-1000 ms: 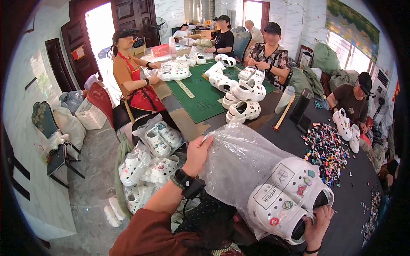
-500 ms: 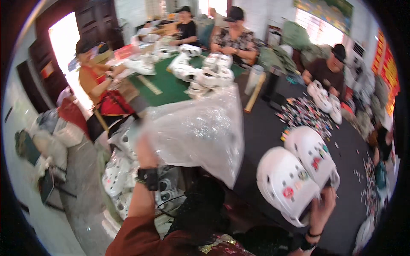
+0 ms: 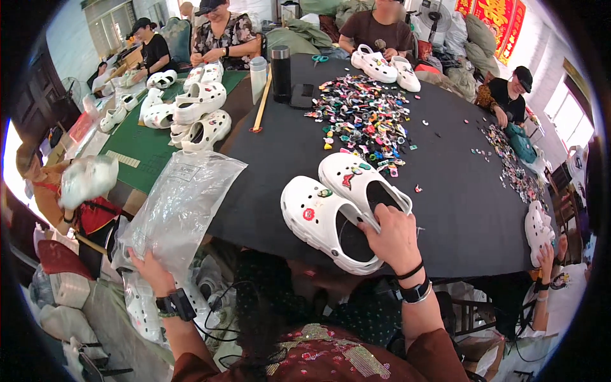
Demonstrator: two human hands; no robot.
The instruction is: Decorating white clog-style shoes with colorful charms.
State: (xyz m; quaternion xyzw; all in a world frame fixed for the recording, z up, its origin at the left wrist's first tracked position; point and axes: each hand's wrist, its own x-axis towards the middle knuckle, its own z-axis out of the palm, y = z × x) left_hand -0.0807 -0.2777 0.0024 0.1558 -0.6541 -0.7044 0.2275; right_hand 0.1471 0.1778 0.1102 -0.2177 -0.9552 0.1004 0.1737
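White clogs [image 3: 340,207] sit as a pair at the near edge of the black tabletop [image 3: 458,191], the right hand [image 3: 391,239] clamped on their heel ends. Left hand [image 3: 149,270] grips a clear bag [image 3: 181,204] draped over the tabletop's left edge.

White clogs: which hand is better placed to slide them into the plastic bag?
Right, likely. The right hand already grips the white clogs by their heels on the black table, while the left hand holds the clear plastic bag.

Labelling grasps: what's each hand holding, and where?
Right hand: pair of white foam clogs, by the heel openings. Left hand: clear plastic bag, lower edge.
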